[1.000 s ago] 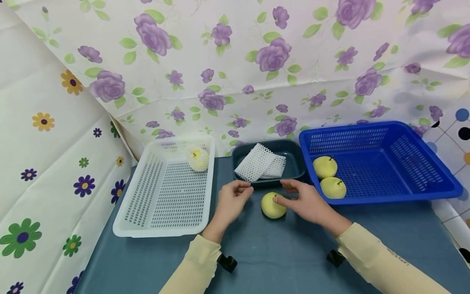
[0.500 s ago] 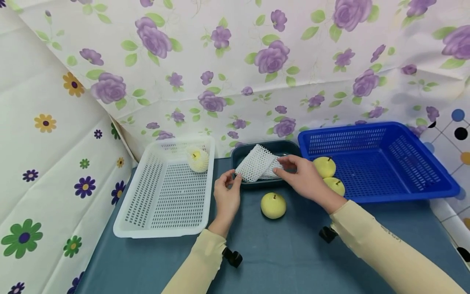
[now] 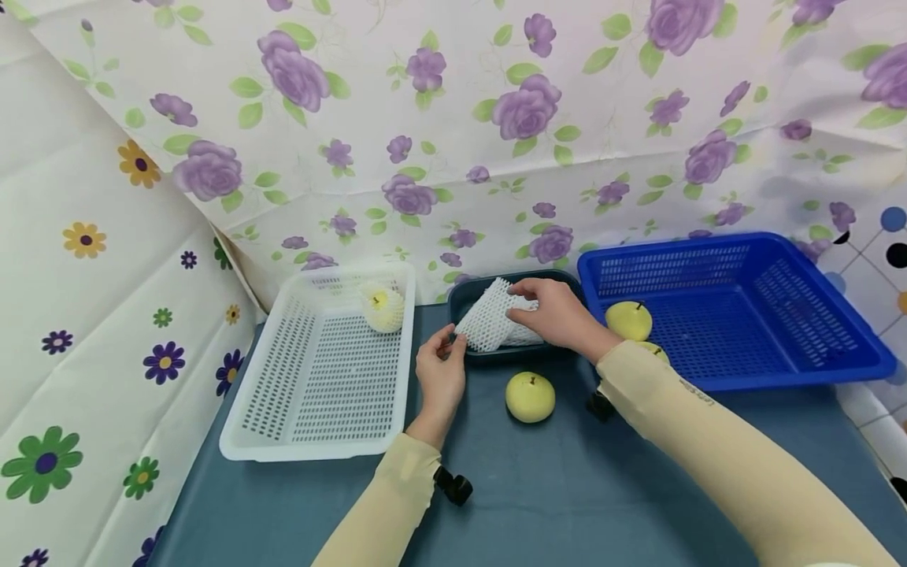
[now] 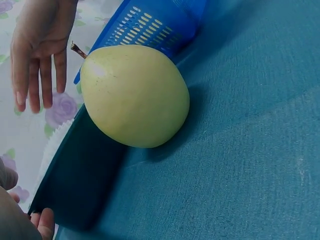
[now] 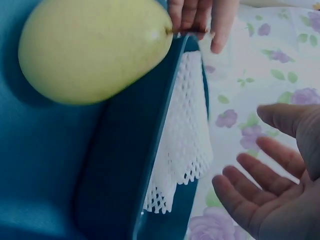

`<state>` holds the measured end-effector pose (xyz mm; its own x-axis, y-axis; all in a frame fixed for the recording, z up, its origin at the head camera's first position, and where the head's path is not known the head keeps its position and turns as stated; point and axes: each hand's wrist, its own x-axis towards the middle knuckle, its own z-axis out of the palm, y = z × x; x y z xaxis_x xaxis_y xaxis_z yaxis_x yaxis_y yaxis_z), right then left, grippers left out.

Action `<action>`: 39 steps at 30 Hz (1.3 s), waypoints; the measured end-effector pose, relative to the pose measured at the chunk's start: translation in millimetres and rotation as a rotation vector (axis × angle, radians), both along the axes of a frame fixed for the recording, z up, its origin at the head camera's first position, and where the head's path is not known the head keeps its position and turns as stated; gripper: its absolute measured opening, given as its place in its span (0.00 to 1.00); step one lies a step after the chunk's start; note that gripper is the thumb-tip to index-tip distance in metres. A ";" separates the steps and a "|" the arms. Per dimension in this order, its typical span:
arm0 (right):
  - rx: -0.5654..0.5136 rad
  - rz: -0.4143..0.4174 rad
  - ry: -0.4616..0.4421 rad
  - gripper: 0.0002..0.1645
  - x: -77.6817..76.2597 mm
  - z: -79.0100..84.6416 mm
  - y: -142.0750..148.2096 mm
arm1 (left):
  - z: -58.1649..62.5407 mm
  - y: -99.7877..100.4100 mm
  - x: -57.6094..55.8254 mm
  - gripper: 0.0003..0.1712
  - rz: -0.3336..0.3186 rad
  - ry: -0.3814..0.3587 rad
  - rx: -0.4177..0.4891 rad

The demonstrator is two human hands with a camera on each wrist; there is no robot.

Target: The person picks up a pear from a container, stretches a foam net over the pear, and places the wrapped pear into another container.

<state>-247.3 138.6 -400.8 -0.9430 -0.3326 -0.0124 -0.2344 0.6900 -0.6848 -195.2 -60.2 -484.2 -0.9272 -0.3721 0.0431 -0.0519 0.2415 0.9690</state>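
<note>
In the head view, my left hand holds the front left corner of a small dark teal tray, thumb and fingertips at its rim. White foam net sleeves lie overlapping inside this tray. My right hand hovers over the sleeves from the right, thumb and fingers apart. The right wrist view shows that hand's fingers spread beside the netting, holding nothing. A yellow-green pear stands stem up on the table just in front of the tray; it looms large in the left wrist view.
A white perforated basket stands at left, with a pear in a foam net in its back right corner. At right, a blue basket holds pears near its left wall. Flowered sheeting backs the table.
My right hand has left the pear and moved up and left over the foam sleeves. My left hand has moved up to the tray's corner. The pear stays in place.
</note>
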 end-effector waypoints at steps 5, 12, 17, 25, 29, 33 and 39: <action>0.070 0.104 -0.029 0.25 -14.0 -5.1 -9.7 | 0.2 1.5 -2.3 0.18 0.023 0.006 0.006; 0.131 0.195 -0.094 0.25 -26.5 -17.1 -20.3 | -1.2 4.3 -5.9 0.16 0.009 -0.026 0.007; 0.199 0.231 -0.140 0.27 -28.1 -20.6 -23.5 | -4.0 5.5 -7.4 0.15 0.001 -0.028 0.002; 0.349 0.208 -0.239 0.37 -27.9 -30.7 -21.7 | -7.8 4.6 -7.7 0.16 -0.021 -0.047 0.025; 0.375 0.183 -0.199 0.37 -28.3 -38.1 -21.9 | -8.0 5.1 -7.7 0.16 -0.021 -0.054 0.035; 0.403 0.182 -0.130 0.33 -28.5 -42.4 -23.8 | -8.5 5.5 -7.9 0.16 -0.014 -0.054 0.047; 0.420 0.199 -0.030 0.21 -27.6 -47.6 -24.1 | -9.9 6.2 -8.7 0.16 -0.018 -0.041 0.094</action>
